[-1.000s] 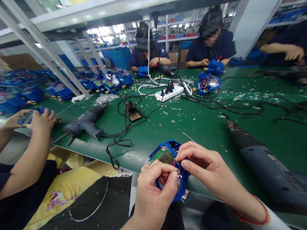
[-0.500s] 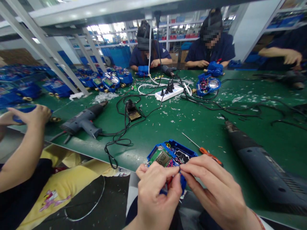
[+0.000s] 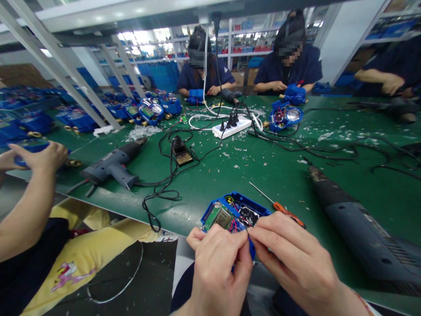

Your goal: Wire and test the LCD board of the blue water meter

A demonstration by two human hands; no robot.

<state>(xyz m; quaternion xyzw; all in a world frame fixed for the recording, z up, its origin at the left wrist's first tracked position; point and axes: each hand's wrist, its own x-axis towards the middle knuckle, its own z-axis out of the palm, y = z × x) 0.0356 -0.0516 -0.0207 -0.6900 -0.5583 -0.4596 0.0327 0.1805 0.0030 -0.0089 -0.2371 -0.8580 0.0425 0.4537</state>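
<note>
A blue meter housing (image 3: 235, 195) lies open at the table's front edge, with a green circuit board, a small display (image 3: 222, 218) and red, blue and black wires (image 3: 234, 226) inside. Over its near side, my left hand (image 3: 219, 259) is closed, thumb and forefinger pinched together. My right hand (image 3: 296, 254) pinches right beside it, fingertips almost meeting the left ones. Between them shows a thin dark wire, mostly covered by the fingers. Both hands hide the lower part of the housing. Just beyond my right hand lies a screwdriver (image 3: 283, 208) with an orange handle.
A heat gun (image 3: 355, 219) lies at right, another heat gun (image 3: 112, 162) at left. Black cables, a soldering stand (image 3: 182, 153) and a white power strip (image 3: 232, 127) occupy the middle. Co-workers handle blue housings across the table and at left. Plastic scraps litter the green tabletop (image 3: 263, 162).
My hands stay pinched together over the housing, with only slight finger shifts. The left hand has turned slightly and moved a little right. At left, the co-worker's hands have shifted slightly.
</note>
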